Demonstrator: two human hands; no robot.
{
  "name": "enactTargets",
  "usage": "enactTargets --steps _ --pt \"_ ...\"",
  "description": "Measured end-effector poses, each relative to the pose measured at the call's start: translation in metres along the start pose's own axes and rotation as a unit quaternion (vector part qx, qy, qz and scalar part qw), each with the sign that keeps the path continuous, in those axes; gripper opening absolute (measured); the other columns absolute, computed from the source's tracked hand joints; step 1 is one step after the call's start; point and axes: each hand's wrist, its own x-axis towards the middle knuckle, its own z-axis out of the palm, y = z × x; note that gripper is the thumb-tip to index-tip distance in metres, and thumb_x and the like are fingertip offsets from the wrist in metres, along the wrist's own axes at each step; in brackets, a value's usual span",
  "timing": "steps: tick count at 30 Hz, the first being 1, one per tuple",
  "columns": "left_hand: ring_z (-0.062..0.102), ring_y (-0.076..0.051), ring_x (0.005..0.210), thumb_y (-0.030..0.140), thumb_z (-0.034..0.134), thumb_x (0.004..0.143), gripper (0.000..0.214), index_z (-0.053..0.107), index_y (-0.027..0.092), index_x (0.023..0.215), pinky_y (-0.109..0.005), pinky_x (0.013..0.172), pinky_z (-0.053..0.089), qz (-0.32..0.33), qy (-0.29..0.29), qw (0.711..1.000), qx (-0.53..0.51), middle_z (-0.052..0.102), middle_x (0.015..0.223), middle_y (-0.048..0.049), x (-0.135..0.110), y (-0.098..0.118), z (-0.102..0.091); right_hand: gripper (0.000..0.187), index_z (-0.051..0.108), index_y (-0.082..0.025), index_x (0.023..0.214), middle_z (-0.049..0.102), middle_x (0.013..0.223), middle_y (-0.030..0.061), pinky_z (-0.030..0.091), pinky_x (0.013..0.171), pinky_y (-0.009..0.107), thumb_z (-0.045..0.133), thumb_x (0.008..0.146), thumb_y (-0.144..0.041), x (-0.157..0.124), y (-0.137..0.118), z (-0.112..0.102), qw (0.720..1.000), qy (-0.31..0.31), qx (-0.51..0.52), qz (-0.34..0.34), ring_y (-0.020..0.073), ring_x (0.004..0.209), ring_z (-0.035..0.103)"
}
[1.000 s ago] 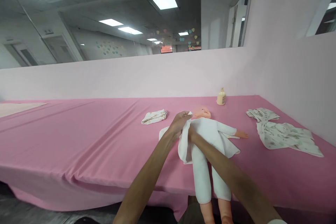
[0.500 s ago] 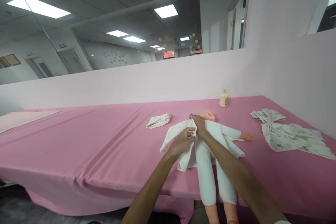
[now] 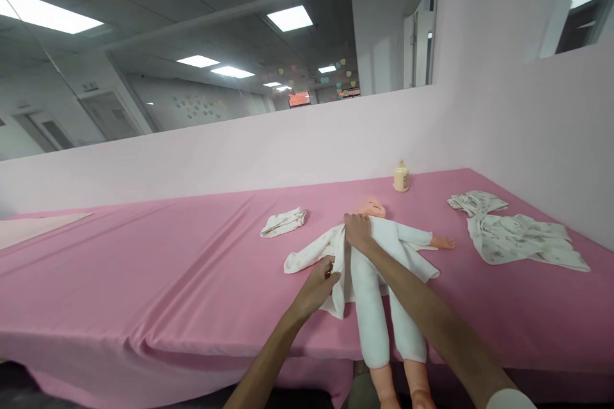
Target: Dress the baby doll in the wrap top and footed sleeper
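Note:
A baby doll in white clothes lies on its back on the pink-covered table, head toward the wall, bare feet hanging over the front edge. A white garment is spread open under it to the left. My right hand is closed on the garment's edge at the doll's chest, near the neck. Lower down, my left hand pinches the same front edge beside the doll's hip.
A small folded cloth lies left of the doll. A cream bottle stands by the back wall. Patterned baby clothes lie spread at the right near the side wall. A pale mat sits far left.
My left hand has slid down from the doll's shoulder to its hip along the garment edge. My right hand moved up to the chest. The garment's left side now lies flatter on the table.

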Motion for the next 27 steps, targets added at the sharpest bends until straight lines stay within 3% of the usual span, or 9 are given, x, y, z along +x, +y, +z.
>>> enactTargets --steps 3,6,9,12,16,19,21,23,27 --pt "0.039 -0.011 0.059 0.031 0.052 0.081 0.011 0.051 0.021 0.085 -0.024 0.056 0.035 0.001 -0.011 1.0 0.025 0.045 0.074 0.0033 -0.004 -0.004 -0.003 0.024 0.062 -0.018 0.102 0.068 0.102 0.0121 0.038 0.083 0.034 0.043 0.088 -0.012 -0.012 0.005 -0.004 1.0 0.005 0.015 -0.016 0.0247 0.102 0.06" --pt "0.044 -0.014 0.063 0.038 0.052 0.084 0.022 0.054 0.022 0.098 -0.026 0.06 0.038 0.006 -0.016 0.998 0.06 0.047 0.075 0.0021 -0.008 -0.007 -0.008 0.022 0.06 -0.02 0.104 0.066 0.108 0.0084 0.038 0.086 0.031 0.044 0.091 -0.025 -0.036 0.033 -0.013 0.996 0.055 0.067 -0.018 0.021 0.102 0.058" --pt "0.053 -0.02 0.082 0.046 0.054 0.083 0.04 0.052 0.023 0.116 -0.031 0.072 0.043 0.041 0.082 0.989 0.119 0.054 0.091 -0.0034 -0.004 -0.003 -0.009 0.021 0.061 -0.02 0.093 0.066 0.099 0.0062 0.038 0.086 0.029 0.041 0.091 -0.025 -0.069 0.088 -0.027 0.987 0.111 0.114 0.01 0.0185 0.097 0.057" --pt "0.053 -0.025 0.104 0.046 0.054 0.084 0.041 0.052 0.024 0.119 -0.036 0.086 0.043 0.113 0.163 0.969 0.148 0.054 0.113 -0.0086 0.017 0.018 0.002 0.023 0.058 -0.019 0.074 0.065 0.085 0.0059 0.038 0.071 0.029 0.04 0.087 -0.023 -0.103 0.151 -0.04 0.984 0.097 0.08 0.127 0.0183 0.08 0.057" --pt "0.049 -0.027 0.118 0.036 0.052 0.088 0.031 0.057 0.022 0.116 -0.039 0.101 0.037 0.251 0.066 0.94 0.223 0.056 0.121 -0.0104 0.075 0.059 0.043 0.028 0.058 -0.019 0.068 0.062 0.078 0.008 0.036 0.062 0.029 0.038 0.086 -0.025 -0.138 0.207 -0.039 0.975 0.038 0.032 0.218 0.0193 0.072 0.056" --pt "0.046 -0.03 0.123 0.027 0.053 0.087 0.039 0.054 0.017 0.124 -0.042 0.104 0.034 0.316 -0.066 0.87 0.373 0.053 0.128 -0.0152 0.124 0.082 0.084 0.024 0.064 -0.016 0.077 0.064 0.095 0.0137 0.041 0.078 0.032 0.043 0.086 -0.024 -0.146 0.222 -0.025 0.977 0.032 -0.024 0.211 0.0242 0.093 0.058" --pt "0.046 -0.031 0.124 0.022 0.058 0.082 0.043 0.054 0.015 0.124 -0.042 0.103 0.035 0.298 -0.143 0.814 0.477 0.051 0.131 -0.0176 0.149 0.088 0.109 0.024 0.066 -0.013 0.089 0.063 0.106 0.0155 0.04 0.09 0.034 0.045 0.085 -0.023 -0.142 0.225 -0.016 0.981 0.023 -0.038 0.188 0.0263 0.105 0.056" --pt "0.049 -0.032 0.121 0.02 0.063 0.077 0.046 0.055 0.015 0.122 -0.042 0.1 0.037 0.26 -0.178 0.781 0.539 0.054 0.128 -0.0182 0.166 0.087 0.128 0.027 0.066 -0.011 0.1 0.062 0.112 0.0157 0.039 0.095 0.036 0.046 0.085 -0.022 -0.134 0.227 -0.01 0.986 0.011 -0.019 0.167 0.0268 0.11 0.055" --pt "0.055 -0.035 0.112 0.016 0.062 0.075 0.051 0.051 0.011 0.125 -0.045 0.093 0.04 0.215 -0.16 0.772 0.577 0.058 0.12 -0.0218 0.184 0.078 0.146 0.039 0.06 -0.013 0.119 0.059 0.126 0.0162 0.04 0.096 0.037 0.051 0.085 -0.028 -0.117 0.232 -0.012 0.99 0.027 0.051 0.13 0.0288 0.12 0.052"
